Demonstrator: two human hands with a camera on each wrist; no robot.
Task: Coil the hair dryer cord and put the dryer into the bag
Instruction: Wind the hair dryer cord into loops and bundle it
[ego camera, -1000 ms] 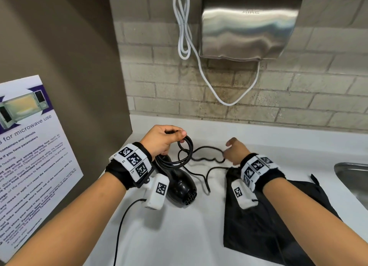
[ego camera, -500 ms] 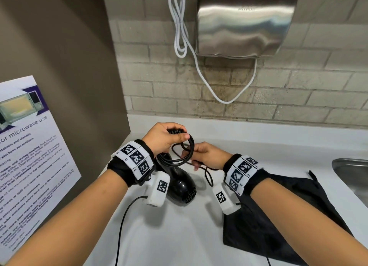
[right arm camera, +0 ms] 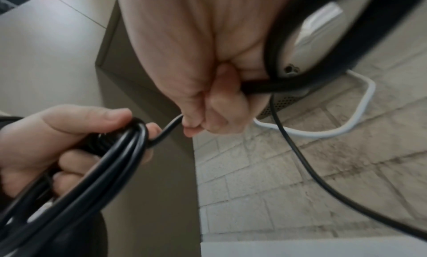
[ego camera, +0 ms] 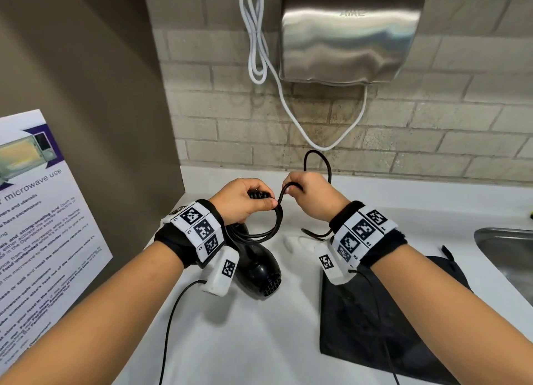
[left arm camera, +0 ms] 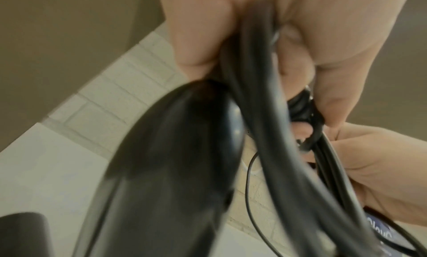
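A black hair dryer (ego camera: 258,265) hangs by its handle from my left hand (ego camera: 245,200), nozzle toward the white counter (ego camera: 245,341). That hand grips the handle's end together with several loops of black cord (ego camera: 259,234). In the left wrist view the dryer (left arm camera: 166,169) and the cord loops (left arm camera: 265,115) fill the frame. My right hand (ego camera: 308,194) pinches the free cord close beside the left hand, and a loop of cord (ego camera: 317,160) arches up behind it. The right wrist view shows my right hand (right arm camera: 208,100) pinching the cord (right arm camera: 265,86). A black bag (ego camera: 389,321) lies flat under my right forearm.
A steel hand dryer (ego camera: 346,36) with a white cable (ego camera: 259,53) hangs on the brick wall. A steel sink (ego camera: 507,255) lies at the right edge. A brown panel with a microwave poster (ego camera: 37,226) stands on the left. Thin black sensor wires trail from both wrists.
My right hand went to the left hand and rose level with it, carrying cord; a new loop now arches above it. The left hand kept hold of the dryer and the coil.
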